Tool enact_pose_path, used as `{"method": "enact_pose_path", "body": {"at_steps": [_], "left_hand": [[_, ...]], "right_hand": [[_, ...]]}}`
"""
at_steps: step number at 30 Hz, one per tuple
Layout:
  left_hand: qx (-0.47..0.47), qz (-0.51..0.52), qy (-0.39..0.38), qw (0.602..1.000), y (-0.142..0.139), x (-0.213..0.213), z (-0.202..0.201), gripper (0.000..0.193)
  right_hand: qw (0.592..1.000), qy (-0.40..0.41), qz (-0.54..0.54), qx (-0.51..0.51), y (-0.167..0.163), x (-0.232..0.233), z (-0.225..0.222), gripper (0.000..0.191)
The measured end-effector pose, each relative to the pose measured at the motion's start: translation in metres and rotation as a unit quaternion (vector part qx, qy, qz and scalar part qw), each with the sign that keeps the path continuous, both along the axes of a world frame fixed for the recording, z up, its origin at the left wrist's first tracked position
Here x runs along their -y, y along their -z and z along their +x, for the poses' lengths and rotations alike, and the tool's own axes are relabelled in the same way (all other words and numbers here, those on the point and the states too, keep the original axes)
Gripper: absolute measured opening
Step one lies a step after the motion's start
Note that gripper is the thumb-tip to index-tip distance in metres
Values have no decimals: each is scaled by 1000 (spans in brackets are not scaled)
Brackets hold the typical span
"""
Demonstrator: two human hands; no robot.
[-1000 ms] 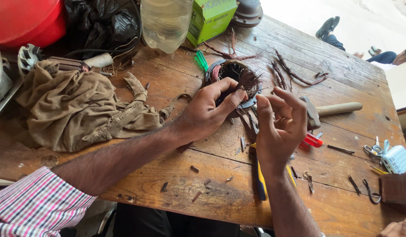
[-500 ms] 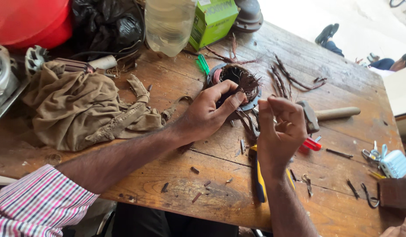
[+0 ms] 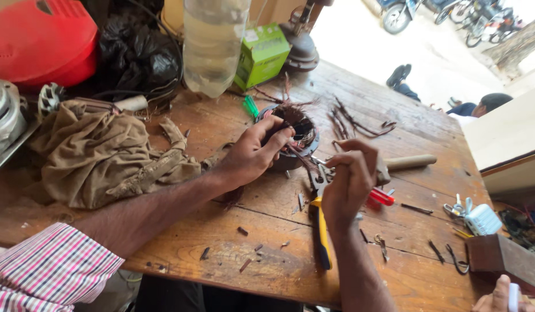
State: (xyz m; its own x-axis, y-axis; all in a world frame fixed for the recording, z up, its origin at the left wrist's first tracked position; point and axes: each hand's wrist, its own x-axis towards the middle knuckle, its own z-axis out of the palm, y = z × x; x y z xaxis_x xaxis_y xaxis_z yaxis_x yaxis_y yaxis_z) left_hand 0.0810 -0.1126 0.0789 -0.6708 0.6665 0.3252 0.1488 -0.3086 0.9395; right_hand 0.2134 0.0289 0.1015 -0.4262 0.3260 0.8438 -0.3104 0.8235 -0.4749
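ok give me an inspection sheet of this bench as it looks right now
surface: worn wooden table, scattered with small wire offcuts.
job's things: round motor stator with dark copper windings, loose strands sticking out of it.
clutter: brown rag, clear plastic bottle, green box, yellow-handled pliers, red-handled tool, hammer handle, cut wire pile.
grippers: left hand grips the stator rim; right hand is closed beside it, what it pinches cannot be told.
cables: black cable by the black bag.
surroundings: red container, a person seated on the ground outside, parked motorbikes.
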Motion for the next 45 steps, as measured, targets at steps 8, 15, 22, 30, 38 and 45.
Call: {"method": "enact_pose_path", "body": {"at_steps": [8,15,22,30,38,45], "left_hand": [[-2,79,23,997,-3,-8,-1,15],[67,94,-5,993,8,-20,6,14],[25,142,-7,990,15,-11,9,15],[-43,145,3,989,19,5,9,19],[-132,158,-38,978,11,4,17,24],[-165,220,-177,945,16,2,-6,20]], "right_hand": [[966,29,254,36,-18,24,-1,42],[969,55,229,76,0,13,0,40],[965,86,235,84,6,16,7,18],[962,77,258,50,13,31,13,17],[888,-153,-289,325,2,13,20,26],[987,37,154,10,-11,75,50,24]]}}
